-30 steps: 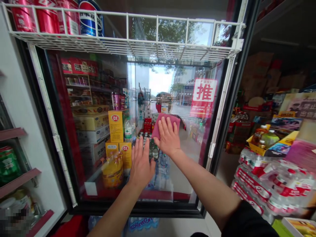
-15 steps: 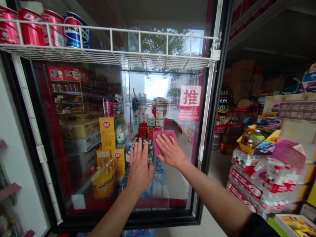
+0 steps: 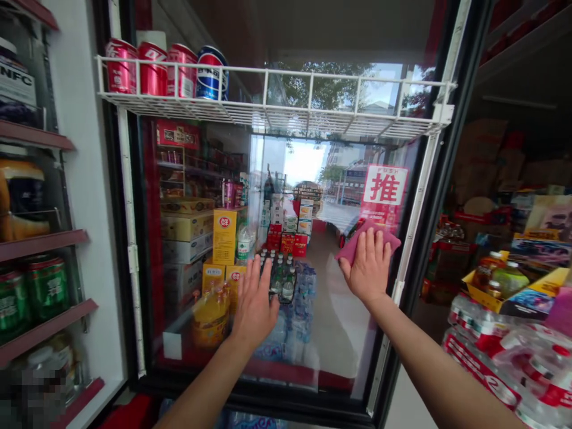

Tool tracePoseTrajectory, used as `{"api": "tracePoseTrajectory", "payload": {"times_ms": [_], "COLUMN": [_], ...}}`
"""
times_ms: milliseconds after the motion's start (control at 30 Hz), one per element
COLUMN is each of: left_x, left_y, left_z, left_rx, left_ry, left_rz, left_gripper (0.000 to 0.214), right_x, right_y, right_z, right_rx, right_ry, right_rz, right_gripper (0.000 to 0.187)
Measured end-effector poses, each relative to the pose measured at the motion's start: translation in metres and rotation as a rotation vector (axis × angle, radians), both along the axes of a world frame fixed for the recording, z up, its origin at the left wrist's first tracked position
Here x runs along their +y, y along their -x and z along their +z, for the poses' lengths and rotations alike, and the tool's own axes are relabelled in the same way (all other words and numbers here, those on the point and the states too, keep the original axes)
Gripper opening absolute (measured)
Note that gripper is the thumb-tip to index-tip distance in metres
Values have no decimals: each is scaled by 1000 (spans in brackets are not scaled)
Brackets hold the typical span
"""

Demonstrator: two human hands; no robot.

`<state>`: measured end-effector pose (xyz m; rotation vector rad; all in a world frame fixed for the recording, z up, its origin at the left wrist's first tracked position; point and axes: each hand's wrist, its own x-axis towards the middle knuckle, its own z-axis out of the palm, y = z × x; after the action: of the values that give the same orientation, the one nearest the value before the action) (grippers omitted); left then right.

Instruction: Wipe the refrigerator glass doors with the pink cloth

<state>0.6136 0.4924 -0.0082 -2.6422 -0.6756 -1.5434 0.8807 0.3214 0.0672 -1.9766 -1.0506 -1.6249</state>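
Observation:
A glass cooler door (image 3: 339,357) with a black frame stands in front of me. My right hand (image 3: 369,268) presses a pink cleaning cloth (image 3: 388,241) against the glass, just below the red and white push sticker (image 3: 383,187). The cloth lies under its fingers, with corners showing on both sides. My left hand (image 3: 254,310) is raised, palm toward the glass, fingers stretched out and holding nothing. Whether its palm touches the pane I cannot tell. A white wire rack (image 3: 290,119) crosses the door above both hands.
Red cans (image 3: 152,68) and a blue can (image 3: 211,72) stand in the rack's left end. Cooler shelves (image 3: 44,238) with drinks are at left. Shrink-wrapped bottles (image 3: 500,357) and a yellow bottle carton (image 3: 491,292) are at right. Boxes and bottles show through or in the glass.
My right hand has moved the cloth rightward across the glass, from near the middle to below the sticker. The view has shifted left, showing more cooler shelving. My left hand stays raised.

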Motion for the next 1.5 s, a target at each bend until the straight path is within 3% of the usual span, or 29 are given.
{"api": "tracePoseTrajectory", "payload": {"times_ms": [500,700,867,1200,1500], "left_x": [63,85,107,151,171], "left_y": [71,102,124,168,192], "left_z": [-15,-22,-15,24,8], "left_rx": [-54,-63,-68,-37,-5], "left_ry": [95,115,84,59,97], "left_rz": [120,175,223,298,362], "left_gripper": [91,94,90,94,101], "right_x": [119,175,222,321,394], "right_y": [87,134,175,256,325], "right_z": [71,87,87,76,47], "right_rx": [-110,-125,-150,-178,-126], "right_ry": [155,211,267,345,494], "right_rz": [150,237,343,572,675], "right_gripper": [91,90,90,87,83]}}
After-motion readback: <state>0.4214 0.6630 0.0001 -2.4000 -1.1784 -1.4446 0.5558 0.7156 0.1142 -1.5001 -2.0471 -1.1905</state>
